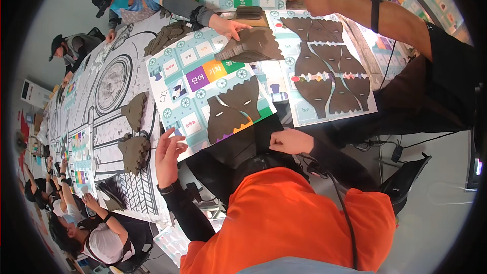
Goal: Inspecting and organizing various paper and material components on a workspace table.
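Observation:
My left hand (169, 158) is open, its fingers apart and slightly bent, at the near left edge of a printed sheet (170, 99). Contact with the sheet is hard to tell. My right hand (292, 141) is curled shut over my lap, just below the sheet's near corner; nothing shows in it. On the sheet lie dark grey-brown pieces with scalloped ends (234, 109). To its right, a second printed sheet (304, 117) carries several similar pieces (332, 78). Across the table, a co-worker's hand (231, 25) rests on a fanned stack of these pieces (252, 45).
More dark pieces (134, 153) lie on the line-drawn tabletop (111, 116) at left, and a pile (167, 36) sits farther back. Another person's bare arm (350, 7) reaches over the right sheet. Several people work along the left side. Cables (398, 152) hang at right.

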Tool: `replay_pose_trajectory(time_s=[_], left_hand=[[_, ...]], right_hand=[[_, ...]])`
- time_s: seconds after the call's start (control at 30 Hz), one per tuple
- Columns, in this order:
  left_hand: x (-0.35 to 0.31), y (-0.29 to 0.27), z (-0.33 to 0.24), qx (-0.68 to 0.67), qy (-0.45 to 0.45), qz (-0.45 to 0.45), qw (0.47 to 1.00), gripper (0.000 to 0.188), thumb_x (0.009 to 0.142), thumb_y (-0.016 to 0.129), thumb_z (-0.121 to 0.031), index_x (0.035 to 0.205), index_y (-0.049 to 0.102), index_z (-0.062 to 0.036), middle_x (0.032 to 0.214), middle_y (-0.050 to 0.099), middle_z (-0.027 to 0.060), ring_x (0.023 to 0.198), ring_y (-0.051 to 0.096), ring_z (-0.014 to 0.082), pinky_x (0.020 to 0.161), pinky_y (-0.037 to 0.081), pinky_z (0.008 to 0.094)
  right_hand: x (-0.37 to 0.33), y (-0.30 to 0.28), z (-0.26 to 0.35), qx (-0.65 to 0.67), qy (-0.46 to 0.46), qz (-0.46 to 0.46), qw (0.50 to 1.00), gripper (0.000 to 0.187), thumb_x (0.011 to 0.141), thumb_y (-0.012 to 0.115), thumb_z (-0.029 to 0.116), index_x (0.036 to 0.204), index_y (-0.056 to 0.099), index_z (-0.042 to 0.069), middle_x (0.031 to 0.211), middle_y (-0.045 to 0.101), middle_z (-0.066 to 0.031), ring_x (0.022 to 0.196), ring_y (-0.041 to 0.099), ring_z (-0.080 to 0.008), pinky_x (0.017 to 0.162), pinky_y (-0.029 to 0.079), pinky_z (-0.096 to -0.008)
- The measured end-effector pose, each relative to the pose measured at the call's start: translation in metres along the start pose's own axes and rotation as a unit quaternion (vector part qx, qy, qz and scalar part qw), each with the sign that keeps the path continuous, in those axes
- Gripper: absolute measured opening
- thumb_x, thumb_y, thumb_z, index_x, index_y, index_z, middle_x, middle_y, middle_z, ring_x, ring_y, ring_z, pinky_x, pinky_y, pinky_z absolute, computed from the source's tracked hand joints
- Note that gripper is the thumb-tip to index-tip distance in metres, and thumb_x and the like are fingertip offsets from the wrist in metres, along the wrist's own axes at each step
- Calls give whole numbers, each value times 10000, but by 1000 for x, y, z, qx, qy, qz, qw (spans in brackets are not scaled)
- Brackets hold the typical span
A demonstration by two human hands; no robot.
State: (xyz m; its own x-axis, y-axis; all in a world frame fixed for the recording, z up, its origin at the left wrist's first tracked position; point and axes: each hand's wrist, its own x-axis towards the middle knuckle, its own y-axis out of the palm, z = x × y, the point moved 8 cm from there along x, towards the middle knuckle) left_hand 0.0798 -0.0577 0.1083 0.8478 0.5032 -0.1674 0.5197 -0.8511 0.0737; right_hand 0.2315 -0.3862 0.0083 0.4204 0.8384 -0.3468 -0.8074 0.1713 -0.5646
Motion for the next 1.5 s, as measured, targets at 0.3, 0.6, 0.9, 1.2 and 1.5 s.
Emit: replay_pose_trajectory(time_s=[0.3, 0.6, 0.9, 1.2, 1.5], left_hand=[[-3, 61, 17, 64, -68, 193, 977, 317, 1064, 503, -231, 1199, 649, 16, 904, 707, 89, 772, 660, 149, 690, 511, 268], [-45, 74, 103, 125, -161, 275, 940, 326, 1058, 555, -251, 1274, 623, -17, 881, 724, 43, 725, 632, 73, 628, 488, 215], [175, 9, -117, 302, 113, 96, 942, 588, 944, 591, -126, 1499, 437, -6, 624, 605, 46, 492, 524, 96, 453, 405, 258], [315, -33, -104, 453, -31, 5, 891, 559, 861, 589, -110, 1387, 521, 68, 706, 714, 130, 493, 614, 189, 432, 462, 338], [299, -181, -154, 653, 25, -299, 695, 706, 877, 620, -254, 1389, 410, 184, 1014, 740, 249, 1005, 733, 333, 843, 566, 432]], right_hand=[[-51, -139, 146, 131, -16, -112, 985, 264, 969, 642, 222, 1151, 605, 34, 719, 670, -22, 581, 676, -143, 589, 511, -291], [1, -273, 168, 260, -15, -206, 943, 368, 996, 563, 202, 1313, 549, 17, 663, 579, -12, 453, 490, -65, 401, 321, -212], [49, -230, 176, 223, -60, -199, 952, 435, 959, 609, 242, 1311, 535, -3, 702, 631, -50, 518, 588, -109, 442, 357, -222], [38, -225, 115, 265, -8, -213, 940, 420, 942, 619, 181, 1310, 521, 4, 733, 643, -77, 536, 585, -128, 459, 379, -252], [4, -223, 47, 276, 43, -230, 932, 427, 950, 555, 166, 1341, 512, 1, 674, 604, -56, 467, 539, -107, 383, 323, -226]])
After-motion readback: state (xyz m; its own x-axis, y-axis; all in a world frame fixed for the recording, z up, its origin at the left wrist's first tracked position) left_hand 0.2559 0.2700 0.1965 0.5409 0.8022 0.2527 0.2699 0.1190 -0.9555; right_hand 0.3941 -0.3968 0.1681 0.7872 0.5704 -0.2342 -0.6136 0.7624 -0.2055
